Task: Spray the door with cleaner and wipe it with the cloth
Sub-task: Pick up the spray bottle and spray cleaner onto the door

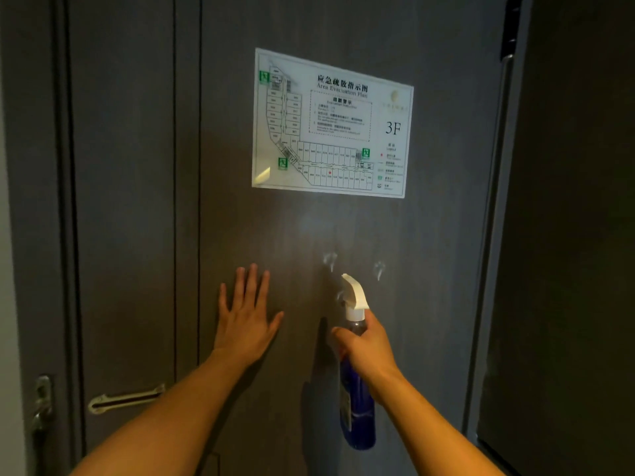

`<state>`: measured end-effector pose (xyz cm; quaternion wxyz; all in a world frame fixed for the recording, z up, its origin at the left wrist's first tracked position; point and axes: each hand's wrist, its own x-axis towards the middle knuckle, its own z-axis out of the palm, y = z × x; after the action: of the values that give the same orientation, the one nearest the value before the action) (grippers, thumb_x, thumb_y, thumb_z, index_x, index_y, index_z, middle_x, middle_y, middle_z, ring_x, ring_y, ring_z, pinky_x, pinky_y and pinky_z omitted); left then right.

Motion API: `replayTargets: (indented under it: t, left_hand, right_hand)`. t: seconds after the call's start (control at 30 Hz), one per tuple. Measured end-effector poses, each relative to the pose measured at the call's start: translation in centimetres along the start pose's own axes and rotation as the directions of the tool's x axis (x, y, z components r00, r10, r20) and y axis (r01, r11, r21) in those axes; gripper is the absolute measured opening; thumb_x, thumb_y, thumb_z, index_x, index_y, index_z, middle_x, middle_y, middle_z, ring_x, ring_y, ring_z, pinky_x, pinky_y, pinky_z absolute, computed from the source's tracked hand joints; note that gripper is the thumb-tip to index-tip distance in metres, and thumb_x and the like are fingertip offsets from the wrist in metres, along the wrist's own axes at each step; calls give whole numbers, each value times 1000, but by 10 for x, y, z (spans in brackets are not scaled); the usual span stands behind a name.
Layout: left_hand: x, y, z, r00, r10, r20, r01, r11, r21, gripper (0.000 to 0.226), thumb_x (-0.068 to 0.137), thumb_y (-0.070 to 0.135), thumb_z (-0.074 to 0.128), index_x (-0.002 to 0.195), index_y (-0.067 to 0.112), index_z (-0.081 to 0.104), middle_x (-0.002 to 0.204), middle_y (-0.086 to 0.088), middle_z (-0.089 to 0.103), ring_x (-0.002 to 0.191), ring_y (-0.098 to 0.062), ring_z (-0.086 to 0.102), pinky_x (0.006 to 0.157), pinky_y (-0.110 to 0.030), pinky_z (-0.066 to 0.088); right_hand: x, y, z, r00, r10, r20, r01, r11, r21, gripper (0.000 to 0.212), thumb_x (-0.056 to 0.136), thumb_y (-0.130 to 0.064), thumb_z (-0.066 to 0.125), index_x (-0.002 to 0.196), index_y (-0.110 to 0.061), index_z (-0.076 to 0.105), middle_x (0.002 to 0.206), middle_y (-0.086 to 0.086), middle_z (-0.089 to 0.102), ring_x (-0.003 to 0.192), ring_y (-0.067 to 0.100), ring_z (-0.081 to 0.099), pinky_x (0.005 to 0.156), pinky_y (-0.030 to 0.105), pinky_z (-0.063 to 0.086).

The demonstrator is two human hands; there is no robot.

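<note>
A laminated plan was fixed to the door above both hands, headed with the Chinese characters 应急疏散指示图 and, under them, "Area Evacuation Plan". At its right side, up beyond the right hand, it bore a large "3F" (the small room numbers and the legend below were too fine to read). The label on the spray bottle gripped in that hand could not be read.
</note>
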<state>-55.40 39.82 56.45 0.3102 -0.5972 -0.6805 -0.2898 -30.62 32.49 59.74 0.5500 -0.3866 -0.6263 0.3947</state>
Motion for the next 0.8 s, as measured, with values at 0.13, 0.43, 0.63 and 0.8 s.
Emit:
replayTargets:
  t: [0.13,0.43,0.63,0.8]
  left_hand:
    - [5,0,10,1000,-4,-19,4,1000,31,92,91,66,40,161,21,0,170,-11,-6,156,-30,-17,121,-56,-17]
    - [7,-1,16,999,1,-49,3,997,79,91,90,67,32,161,18,3,170,-13,-4,157,-32,-10,121,-60,-15]
    - [9,1,17,997,12,-82,-5,996,88,92,90,66,34,161,17,5,170,-14,-5,156,-31,-13,120,-58,-19]
    - [9,2,18,997,14,-81,-5,994,108,91,91,66,34,161,17,2,170,-13,-9,156,-32,-16,119,-57,-22]
  right_hand:
    - [20,-4,3,1000,3,21,-2,999,-35,37,89,-3,67,113,-30,59,86,2,69,66,13,64,53,15,52]
    - [31,20,-11,994,44,-96,-43,999,11,37,88,2,64,113,-25,62,77,7,67,59,15,63,54,25,55]
    - [40,32,-38,978,64,-198,-68,998,-10,39,90,-2,65,118,-28,58,87,8,69,72,21,66,67,33,58]
    - [41,35,-37,982,46,-184,-52,998,-28,36,89,-2,65,111,-30,59,84,7,67,69,18,64,66,32,57]
